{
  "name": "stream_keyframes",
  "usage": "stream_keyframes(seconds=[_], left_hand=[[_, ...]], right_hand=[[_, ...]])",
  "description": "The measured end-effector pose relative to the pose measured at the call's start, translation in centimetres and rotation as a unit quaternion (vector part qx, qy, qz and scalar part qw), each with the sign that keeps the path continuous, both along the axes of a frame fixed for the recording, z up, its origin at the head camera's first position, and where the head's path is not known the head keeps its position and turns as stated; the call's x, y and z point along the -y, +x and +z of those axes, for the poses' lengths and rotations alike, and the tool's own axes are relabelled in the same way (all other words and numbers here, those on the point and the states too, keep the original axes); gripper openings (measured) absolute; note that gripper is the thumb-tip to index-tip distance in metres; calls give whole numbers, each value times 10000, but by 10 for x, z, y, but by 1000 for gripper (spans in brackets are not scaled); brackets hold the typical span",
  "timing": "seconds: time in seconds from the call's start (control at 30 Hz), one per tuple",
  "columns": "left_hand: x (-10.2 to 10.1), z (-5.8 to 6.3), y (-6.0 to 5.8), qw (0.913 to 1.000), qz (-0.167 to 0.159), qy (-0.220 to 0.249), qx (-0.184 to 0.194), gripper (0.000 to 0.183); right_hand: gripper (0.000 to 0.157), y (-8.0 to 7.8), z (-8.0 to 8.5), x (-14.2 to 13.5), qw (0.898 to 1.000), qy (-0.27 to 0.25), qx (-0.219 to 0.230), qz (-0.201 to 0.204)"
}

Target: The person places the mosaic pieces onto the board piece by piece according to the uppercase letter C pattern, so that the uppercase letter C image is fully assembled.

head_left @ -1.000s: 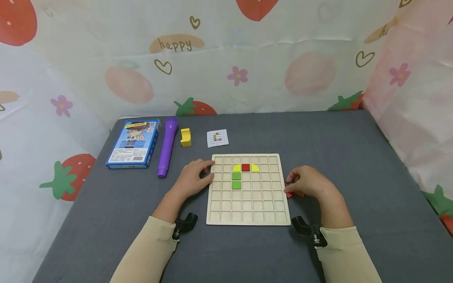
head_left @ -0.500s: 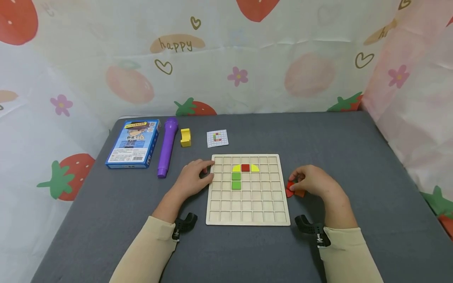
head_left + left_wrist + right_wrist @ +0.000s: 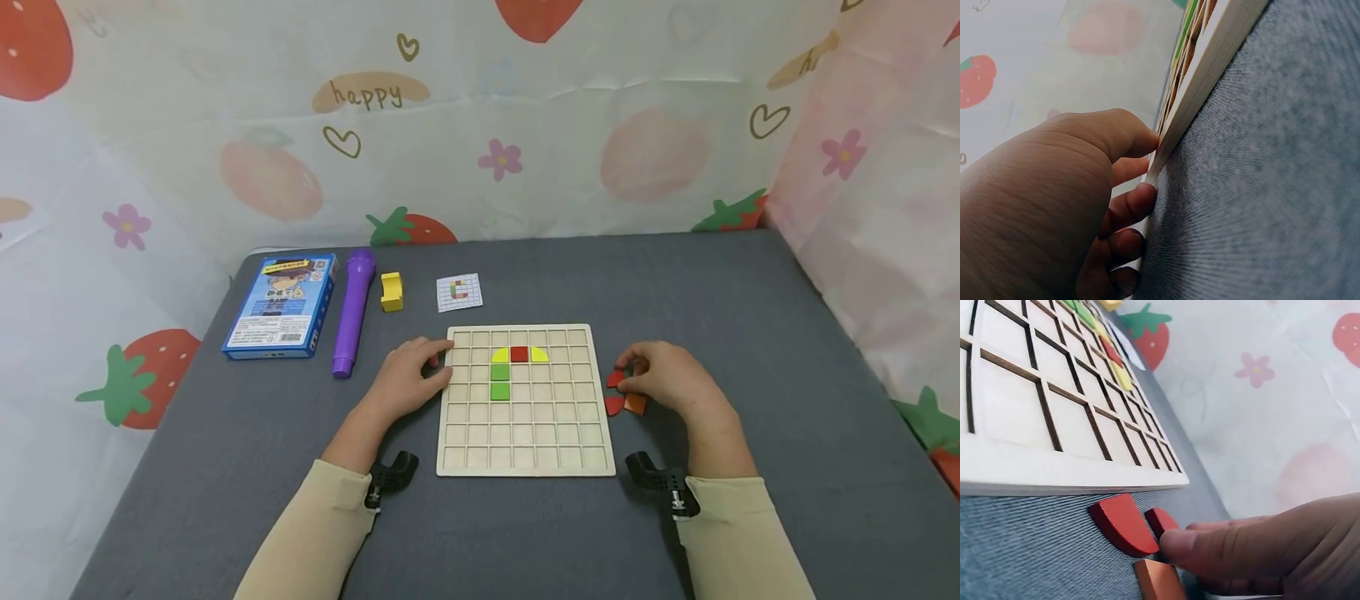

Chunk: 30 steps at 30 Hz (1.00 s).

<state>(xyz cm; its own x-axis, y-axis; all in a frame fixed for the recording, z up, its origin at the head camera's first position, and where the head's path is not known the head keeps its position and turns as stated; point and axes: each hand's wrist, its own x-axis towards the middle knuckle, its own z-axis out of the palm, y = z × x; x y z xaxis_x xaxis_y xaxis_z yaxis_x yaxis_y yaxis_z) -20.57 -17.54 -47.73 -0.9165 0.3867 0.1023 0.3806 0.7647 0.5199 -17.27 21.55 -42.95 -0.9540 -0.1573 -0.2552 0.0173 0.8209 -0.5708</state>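
A pale wooden grid board (image 3: 527, 435) lies flat before me. In its upper rows sit two yellow quarter-round tiles with a red square tile (image 3: 519, 355) between them, above two green square tiles (image 3: 500, 382). My left hand (image 3: 407, 377) rests thumb and fingertips against the board's left edge. Right of the board, my right hand (image 3: 669, 379) pinches a small red tile (image 3: 615, 379) between thumb and fingers, its far part hidden behind the thumb in the right wrist view. Just below are a red quarter-round tile (image 3: 1124, 524) and an orange tile (image 3: 635, 404).
A small printed grid card (image 3: 460, 292) lies behind the board. Toward the back left are a yellow block (image 3: 392, 292), a purple microphone-shaped stick (image 3: 352, 315) and a blue box (image 3: 283, 307). A strawberry-print cloth (image 3: 555, 117) rises behind the grey table (image 3: 765, 350).
My right hand has shifted slightly away from the board and then toward the back. The two red tiles, bunched together half a second ago, now lie apart. My left hand stays at the board's edge.
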Motion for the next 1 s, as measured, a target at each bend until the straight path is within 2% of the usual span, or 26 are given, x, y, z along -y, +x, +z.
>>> stream_keyframes(seconds=[0.1, 0.2, 0.33, 0.5, 0.63, 0.83, 1.0], left_hand=[[0, 0, 0, 10000, 3, 8, 13, 42], [1, 0, 0, 10000, -4, 23, 24, 41], [1, 1, 0, 10000, -3, 37, 32, 41], [1, 1, 1, 10000, 42, 13, 51, 42], [1, 1, 1, 10000, 52, -19, 51, 42], [0, 0, 0, 10000, 44, -24, 43, 42], [1, 0, 1, 10000, 24, -17, 30, 42]], right_hand=[[29, -1, -1, 1, 10000, 8, 65, 50], [35, -3, -2, 2, 9999, 90, -64, 116], [39, -2, -2, 2, 9999, 108, -122, 34], [33, -1, -2, 3, 9997, 233, -16, -47], [30, -1, -1, 5, 9994, 299, -168, -91], [34, 3, 11, 13, 9990, -56, -408, -193], [34, 12, 30, 33, 9977, -501, -442, -54]])
